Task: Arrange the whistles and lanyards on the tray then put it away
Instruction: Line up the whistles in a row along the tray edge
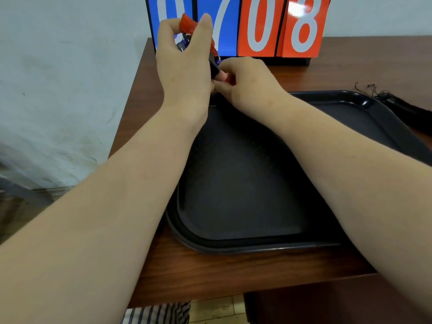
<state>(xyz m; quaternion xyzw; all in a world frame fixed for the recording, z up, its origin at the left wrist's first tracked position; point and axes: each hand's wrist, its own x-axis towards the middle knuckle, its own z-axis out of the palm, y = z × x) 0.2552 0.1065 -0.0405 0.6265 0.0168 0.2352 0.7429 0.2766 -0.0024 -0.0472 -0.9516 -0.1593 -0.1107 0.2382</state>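
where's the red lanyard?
Head view, upper centre-left: red lanyard gripped in the left hand, right hand pinching its end, over the far-left corner of the tray, before the scoreboard.

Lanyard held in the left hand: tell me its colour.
Orange-red; the lanyard shows best in the head view, gripped by the left hand.

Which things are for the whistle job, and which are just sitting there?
For the job:
- red lanyard, held by the left hand and right hand
- black tray
- black strap beside the tray, probably another lanyard

Just there:
- number scoreboard
- wooden table
- striped cloth
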